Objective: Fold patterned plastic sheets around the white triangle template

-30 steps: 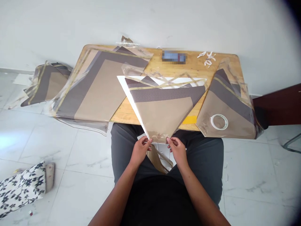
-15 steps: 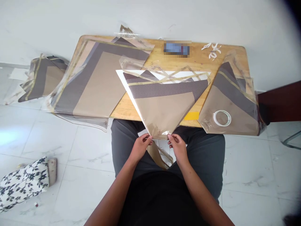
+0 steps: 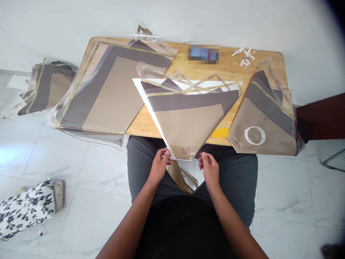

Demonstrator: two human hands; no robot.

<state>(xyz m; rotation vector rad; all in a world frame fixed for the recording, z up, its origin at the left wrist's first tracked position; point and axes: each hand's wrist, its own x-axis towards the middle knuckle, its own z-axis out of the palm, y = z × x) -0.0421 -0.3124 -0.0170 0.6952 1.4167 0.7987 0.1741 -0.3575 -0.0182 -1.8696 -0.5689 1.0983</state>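
White marble-look floor tile (image 3: 81,216) all around, pale wall (image 3: 172,18) behind. Far left on the floor, a flowery black-and-white bag (image 3: 27,212) and a rumpled stack of plastic-wrapped taupe-and-grey sheets (image 3: 45,86). Next, the wooden table (image 3: 151,126), with a big wrapped sheet (image 3: 107,93) of the same pattern across its left half. Left hand (image 3: 160,167) at the near table edge, fingers (image 3: 166,154) pinched narrow on the tip of a pointed wrapped sheet (image 3: 185,122), resting on a white board (image 3: 140,86) and poking just past the edge. Right hand (image 3: 208,169) just beside that tip, fingers (image 3: 201,158) loosely curled, touching nothing (close call, though). Further right, a yellow strip (image 3: 219,132), then another wrapped sheet (image 3: 262,118) with a tape roll (image 3: 254,135) on top.
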